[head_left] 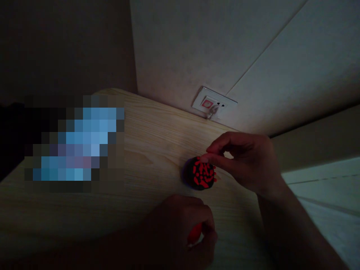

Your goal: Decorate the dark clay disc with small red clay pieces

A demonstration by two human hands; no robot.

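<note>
On the wooden tabletop stands a small round black piece (190, 176), its top dotted with several short bright-red strips and bits. My right hand (244, 161) is over its upper right edge, thumb and forefinger bent into a pinch. The thumb tip meets the red-dotted top, or hovers just above it; whether a tiny bit is between the fingertips is too dark to see. Nearer to me, my left hand (194, 221) is in deep shadow, its fingers curled round a smooth red lump (194, 233) that looks like modelling clay. Most of that lump is hidden.
A bright blue pixelated screen (84, 138) lies on the left of the tabletop (152, 150). Behind the table, a wall socket (214, 102) with a red switch and a plug is set low in the pale wall. A light-coloured ledge (317, 138) runs along the right.
</note>
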